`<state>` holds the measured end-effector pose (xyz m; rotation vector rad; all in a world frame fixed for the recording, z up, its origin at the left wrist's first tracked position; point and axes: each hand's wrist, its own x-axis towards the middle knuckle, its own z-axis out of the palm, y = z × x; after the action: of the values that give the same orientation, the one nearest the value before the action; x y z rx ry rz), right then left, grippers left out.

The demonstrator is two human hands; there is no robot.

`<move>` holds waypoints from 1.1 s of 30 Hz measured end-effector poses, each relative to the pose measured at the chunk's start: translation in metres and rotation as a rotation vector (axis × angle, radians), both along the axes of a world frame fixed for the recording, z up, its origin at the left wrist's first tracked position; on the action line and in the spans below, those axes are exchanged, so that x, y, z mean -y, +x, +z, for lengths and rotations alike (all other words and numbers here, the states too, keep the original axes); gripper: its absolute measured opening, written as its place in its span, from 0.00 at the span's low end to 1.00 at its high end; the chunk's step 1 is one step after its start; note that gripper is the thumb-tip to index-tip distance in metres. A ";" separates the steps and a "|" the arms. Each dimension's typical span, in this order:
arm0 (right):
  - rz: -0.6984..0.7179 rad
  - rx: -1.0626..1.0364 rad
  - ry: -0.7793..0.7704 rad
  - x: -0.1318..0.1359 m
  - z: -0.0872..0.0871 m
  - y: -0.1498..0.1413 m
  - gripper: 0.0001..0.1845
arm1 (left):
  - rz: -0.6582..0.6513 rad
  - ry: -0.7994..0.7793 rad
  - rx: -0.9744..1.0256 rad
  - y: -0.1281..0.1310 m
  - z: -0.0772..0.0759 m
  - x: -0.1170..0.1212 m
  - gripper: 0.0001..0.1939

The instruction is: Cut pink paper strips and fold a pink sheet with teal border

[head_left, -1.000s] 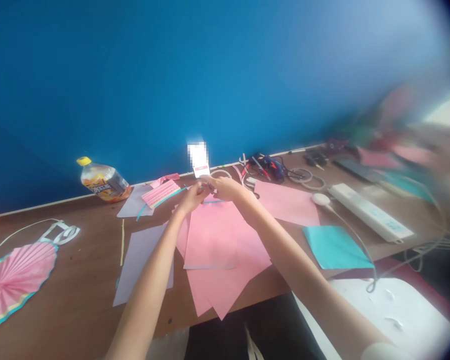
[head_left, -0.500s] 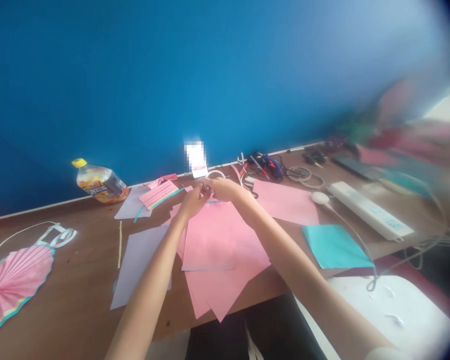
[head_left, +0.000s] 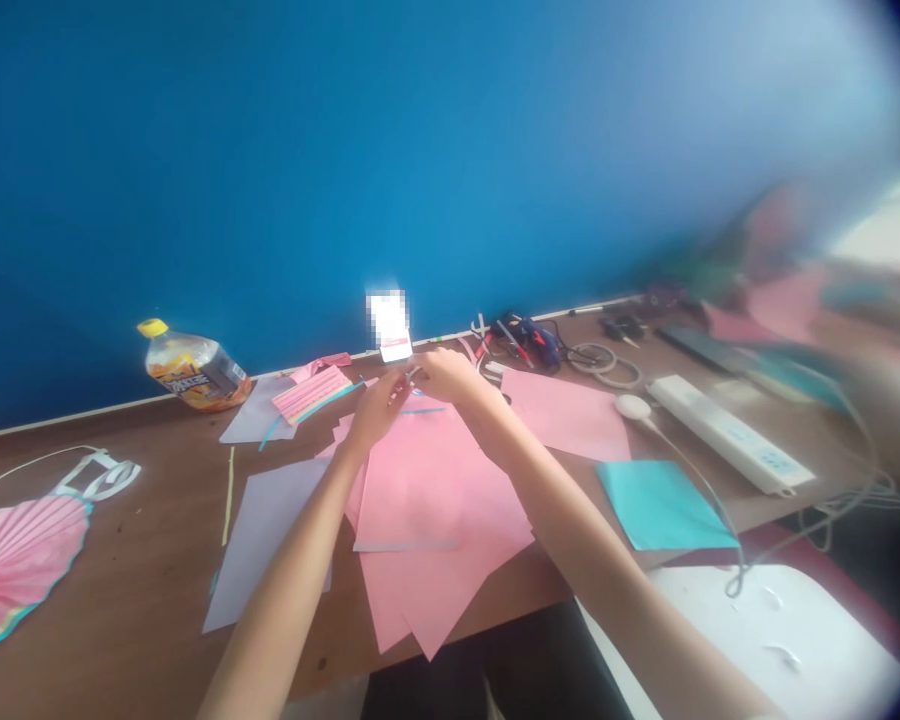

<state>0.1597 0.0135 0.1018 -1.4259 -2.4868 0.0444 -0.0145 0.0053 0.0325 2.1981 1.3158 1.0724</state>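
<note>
Right edge blurred; upper-right haze

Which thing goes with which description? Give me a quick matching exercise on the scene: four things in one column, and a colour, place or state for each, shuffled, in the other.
Things:
1. Bottle
2. Pleated fan
3. Power strip
4. Left hand

Descriptions:
A. White, long and narrow
B. Close beside the right hand
C. Topped with a yellow cap
D. Mostly pink, cut off by the picture's left edge

Right pairs: 1-C, 2-D, 3-A, 4-B
</note>
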 end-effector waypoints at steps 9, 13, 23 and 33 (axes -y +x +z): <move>-0.022 -0.222 -0.001 0.006 0.008 -0.008 0.14 | 0.105 0.058 0.074 -0.001 -0.005 -0.002 0.12; -0.070 -0.262 0.038 0.008 0.010 -0.010 0.12 | 0.107 0.064 0.067 0.001 -0.009 -0.002 0.09; -0.059 -0.138 0.044 0.004 -0.002 -0.015 0.14 | 0.119 0.244 -0.004 0.005 -0.007 0.001 0.09; 0.064 -0.291 -0.129 -0.005 -0.006 -0.003 0.13 | 0.075 0.239 -0.024 0.004 -0.001 0.005 0.09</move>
<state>0.1572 0.0182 0.0954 -1.2814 -2.3215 0.4021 -0.0101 -0.0001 0.0315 2.3539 1.3509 1.2955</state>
